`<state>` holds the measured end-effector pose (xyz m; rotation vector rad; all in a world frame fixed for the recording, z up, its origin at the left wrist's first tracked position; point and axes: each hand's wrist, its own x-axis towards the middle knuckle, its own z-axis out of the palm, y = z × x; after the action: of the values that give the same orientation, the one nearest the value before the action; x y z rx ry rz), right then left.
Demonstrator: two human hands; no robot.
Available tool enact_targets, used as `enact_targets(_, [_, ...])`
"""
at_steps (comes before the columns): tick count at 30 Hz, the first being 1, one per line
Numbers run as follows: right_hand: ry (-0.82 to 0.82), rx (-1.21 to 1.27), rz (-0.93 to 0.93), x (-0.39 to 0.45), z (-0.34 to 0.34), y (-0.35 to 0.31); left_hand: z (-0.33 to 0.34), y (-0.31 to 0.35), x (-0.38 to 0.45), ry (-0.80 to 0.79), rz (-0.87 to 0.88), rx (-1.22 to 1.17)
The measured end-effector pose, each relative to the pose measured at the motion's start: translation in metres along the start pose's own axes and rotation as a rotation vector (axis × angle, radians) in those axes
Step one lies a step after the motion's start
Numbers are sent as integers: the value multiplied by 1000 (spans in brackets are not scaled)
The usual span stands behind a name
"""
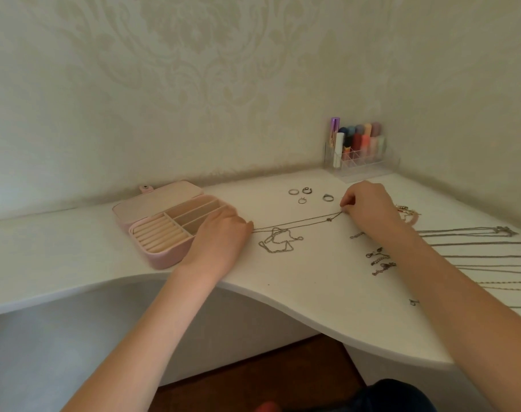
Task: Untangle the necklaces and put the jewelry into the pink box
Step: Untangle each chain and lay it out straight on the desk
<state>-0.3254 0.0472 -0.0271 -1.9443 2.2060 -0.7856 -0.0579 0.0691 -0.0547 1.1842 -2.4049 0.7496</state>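
Head view: a thin necklace chain (298, 225) is seen stretched across the white desk (312, 292), one end pinched by the fingers of the right hand (368, 205) and the other end held at the fingertips of the left hand (220, 236), whose exact grip is hard to make out. The pink box (164, 226) stands open just left of the left hand, and its compartments and ring rolls appear to hold nothing so far. A tangled chain (278, 240) lies just below the stretched one. Four rings (310, 195) rest near the back, small clasp pieces (379, 260) lie by the right forearm, and several straightened chains (485, 251) are laid out at the right edge. It is judged that untangling is partly done, while nothing has yet been stored.
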Motion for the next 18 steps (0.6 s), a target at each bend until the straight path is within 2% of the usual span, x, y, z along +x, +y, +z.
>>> enact_targets(3, [-75, -58, -28, -1, -3, -7, -5, 3, -3, 47, 3, -16])
enact_targets(6, [-45, 212, -214, -17, -8, -20, -4, 4, -6, 73, -61, -143])
enact_targets(9, [-307, 309, -365, -35, -5, -37, -9, 15, -10, 106, -149, -476])
enact_targets(12, [-420, 239, -400, -35, 5, -43, -19, 33, -18, 39, -289, -744])
enact_targets(15, [-428, 186, -417, -35, 11, -43, -21, 37, -18, -32, -304, -771])
enact_targets(18, [-440, 130, -477, -37, 12, -42, -22, 38, -16, -25, -272, -710])
